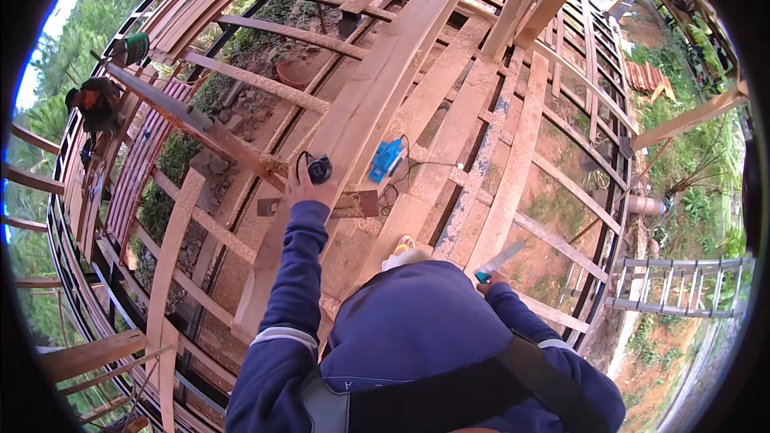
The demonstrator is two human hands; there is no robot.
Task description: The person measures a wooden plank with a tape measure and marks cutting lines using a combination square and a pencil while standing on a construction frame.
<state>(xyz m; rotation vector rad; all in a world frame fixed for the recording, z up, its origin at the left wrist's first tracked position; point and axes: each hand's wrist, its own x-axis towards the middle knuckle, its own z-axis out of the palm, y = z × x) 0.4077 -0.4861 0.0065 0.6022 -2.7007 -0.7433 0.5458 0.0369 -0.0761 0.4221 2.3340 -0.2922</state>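
My left hand point(301, 190) is over a long, thick wooden beam point(370, 84). Its fingers close against a small black round object point(319, 169) with a thin dark loop beside it; its kind is unclear. Low on the right, my right hand point(496, 279) grips the teal handle of a handsaw point(504, 259), its pale blade pointing up and to the right. A blue electric planer point(387, 159) sits on the planks just right of the beam, its dark cord trailing off to the right.
Loose planks point(513, 168) lie across open joists point(561, 176) with bare soil below. Wood shavings point(301, 96) cover several boards. A rusty metal beam point(212, 130) slants in from the left. An aluminium ladder point(682, 287) lies at the right. My sandalled foot point(404, 244) shows by the planks.
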